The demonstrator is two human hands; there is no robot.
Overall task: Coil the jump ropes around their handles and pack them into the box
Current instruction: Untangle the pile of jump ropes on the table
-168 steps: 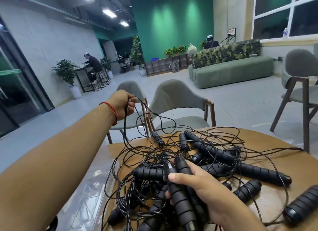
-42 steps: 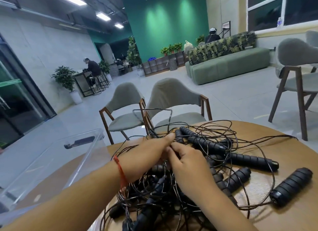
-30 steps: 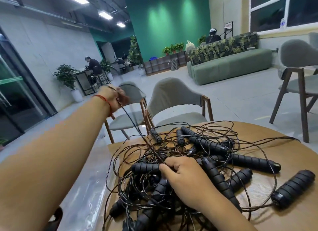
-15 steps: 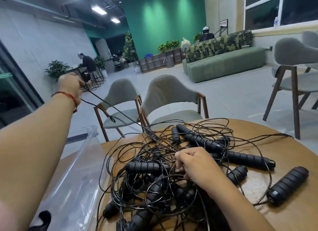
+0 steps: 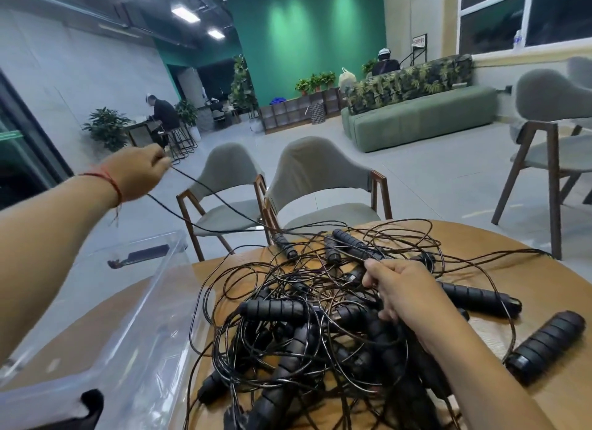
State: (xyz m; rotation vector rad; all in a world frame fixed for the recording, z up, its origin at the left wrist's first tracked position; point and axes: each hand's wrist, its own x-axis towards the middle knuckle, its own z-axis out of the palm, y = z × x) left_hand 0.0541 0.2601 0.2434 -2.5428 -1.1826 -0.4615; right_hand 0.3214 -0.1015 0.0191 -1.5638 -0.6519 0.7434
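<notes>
My left hand (image 5: 137,173) is pinching one thin black cord (image 5: 205,188) between the thumb and tightly curled fingers. The left arm is reaching out straight, raised above and beyond the far-left edge of the table. A red string bracelet (image 5: 110,182) is sitting at the wrist. Two runs of the cord are leaving the hand, one from the fingertips and one from under the palm. Both are leading down and to the right, over the table's far edge and into the pile of jump ropes (image 5: 298,327).

My right hand (image 5: 400,288) is resting on top of that pile, knuckles up. Its fingers are curling around several cords at the pile's far side; which rope they belong to I cannot tell. The right forearm is crossing the near-right part of the pile and hiding the handles beneath it.

The jump ropes are lying tangled and uncoiled at the middle of the round wooden table (image 5: 480,247), outside the box. One ribbed black handle (image 5: 272,309) is lying crosswise on the tangle. A loose handle (image 5: 544,346) is lying near the table's right edge, apart from the pile. The clear plastic box (image 5: 144,301) is standing at the table's left edge, just beside the pile. Two grey chairs (image 5: 317,173) are standing beyond the far edge.
</notes>
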